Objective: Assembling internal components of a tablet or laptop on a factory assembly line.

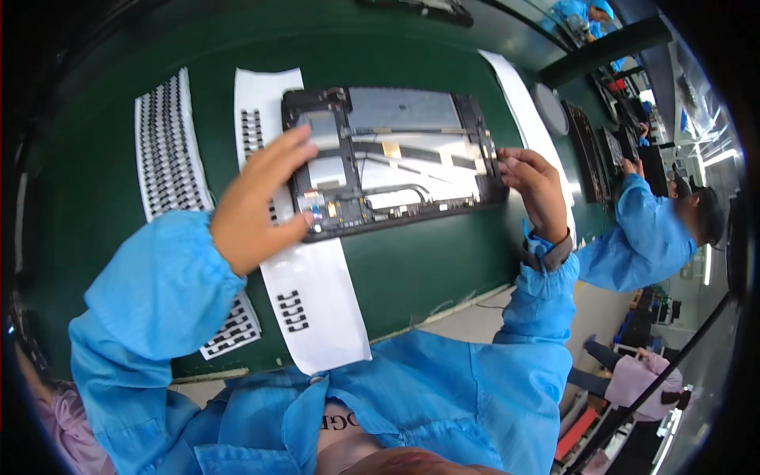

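Note:
An opened tablet-like device with a black frame, grey metal plates, a circuit board and flat cables lies face up before me. Its left part rests over a white strip sheet. My left hand is open at its left end, fingers and thumb spread over the corner areas. At the right edge, my right hand has thumb and fingers pinched together by the frame; whatever is between the fingertips is hidden. A dark band circles my right wrist.
On the green table lie a white sheet with black pieces, another sheet full of black pieces on the left, and a white strip on the right. A round grey disc is beyond. A co-worker in blue sits at right.

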A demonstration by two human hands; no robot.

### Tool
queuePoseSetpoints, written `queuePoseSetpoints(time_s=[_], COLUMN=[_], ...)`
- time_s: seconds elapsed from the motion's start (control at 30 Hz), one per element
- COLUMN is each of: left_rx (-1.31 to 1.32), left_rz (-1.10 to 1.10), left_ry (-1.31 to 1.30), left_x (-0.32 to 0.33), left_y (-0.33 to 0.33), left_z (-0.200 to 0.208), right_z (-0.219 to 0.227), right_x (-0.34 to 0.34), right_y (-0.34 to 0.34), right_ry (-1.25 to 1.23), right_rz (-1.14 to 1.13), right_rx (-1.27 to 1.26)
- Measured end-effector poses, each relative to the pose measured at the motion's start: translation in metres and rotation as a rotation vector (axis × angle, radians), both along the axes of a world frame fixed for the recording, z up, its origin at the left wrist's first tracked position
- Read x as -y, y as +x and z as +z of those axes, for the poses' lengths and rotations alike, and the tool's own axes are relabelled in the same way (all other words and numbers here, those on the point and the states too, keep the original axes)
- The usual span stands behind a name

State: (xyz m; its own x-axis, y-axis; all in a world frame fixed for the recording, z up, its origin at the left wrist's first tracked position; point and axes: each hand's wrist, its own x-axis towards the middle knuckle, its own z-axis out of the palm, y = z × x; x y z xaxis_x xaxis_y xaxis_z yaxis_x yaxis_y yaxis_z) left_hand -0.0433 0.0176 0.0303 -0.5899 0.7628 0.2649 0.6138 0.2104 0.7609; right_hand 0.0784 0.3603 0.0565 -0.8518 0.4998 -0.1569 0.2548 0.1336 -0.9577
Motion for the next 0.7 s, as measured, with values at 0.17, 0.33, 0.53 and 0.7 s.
queuePoseSetpoints(time_s=[0.17, 0.33, 0.53, 0.7], left_rx=[0.03, 0.129, -0.314, -0.401], left_rz=[-0.097, -0.102, -0.01, -0.025], left_ry=[-0.004, -0.029, -0.321, -0.497], left_x=[0.0, -0.007, 0.03, 0.037], left_y=[0.008, 0.008, 0.009, 0.013], left_z=[-0.008, 0.006, 0.005, -0.002], right_z=[-0.01, 0.009, 0.029, 0.005], right_x=[0.012, 0.013, 0.037, 0.087], right_y=[-0.012, -0.013, -0.046, -0.137], right_ry=[-0.424, -0.273, -0.544, -0.725], right_rz=[0.046, 0.103, -0.104, 0.059], right_rx=[-0.052, -0.127, -0.4, -0.445])
